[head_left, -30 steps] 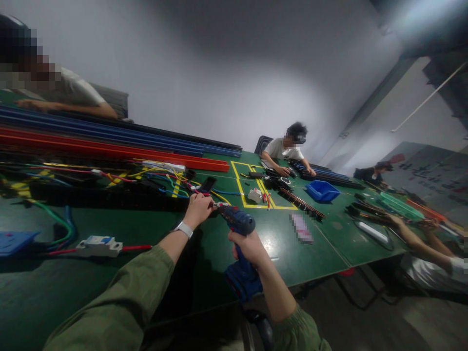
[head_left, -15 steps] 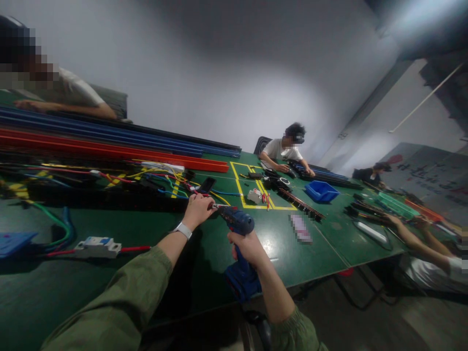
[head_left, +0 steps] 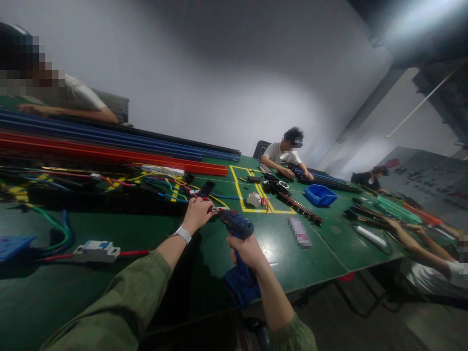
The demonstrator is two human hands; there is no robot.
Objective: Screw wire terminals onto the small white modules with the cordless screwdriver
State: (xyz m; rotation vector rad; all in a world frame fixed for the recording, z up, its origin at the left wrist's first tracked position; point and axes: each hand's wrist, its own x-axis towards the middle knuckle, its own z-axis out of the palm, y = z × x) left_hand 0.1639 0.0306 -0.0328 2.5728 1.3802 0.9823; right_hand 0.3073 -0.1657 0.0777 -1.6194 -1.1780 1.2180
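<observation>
Both hands busy: my right hand [head_left: 250, 251] grips the blue drill [head_left: 238, 225] at six o'clock, my left hand [head_left: 197, 213] pinches a small piece [head_left: 219, 208] at its nose, progress unreadable; eight o'clock, white breaker [head_left: 97, 251], wired both ends.

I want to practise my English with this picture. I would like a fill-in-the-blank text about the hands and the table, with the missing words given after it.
The right hand holds a power drill whose body is ____. A watch is worn on the ____ wrist. The wires at both ends of the circuit breaker nearest the left sleeve are ____. The rectangular outlines on the green table are ____.
Missing words: blue; left; red; yellow.
</observation>
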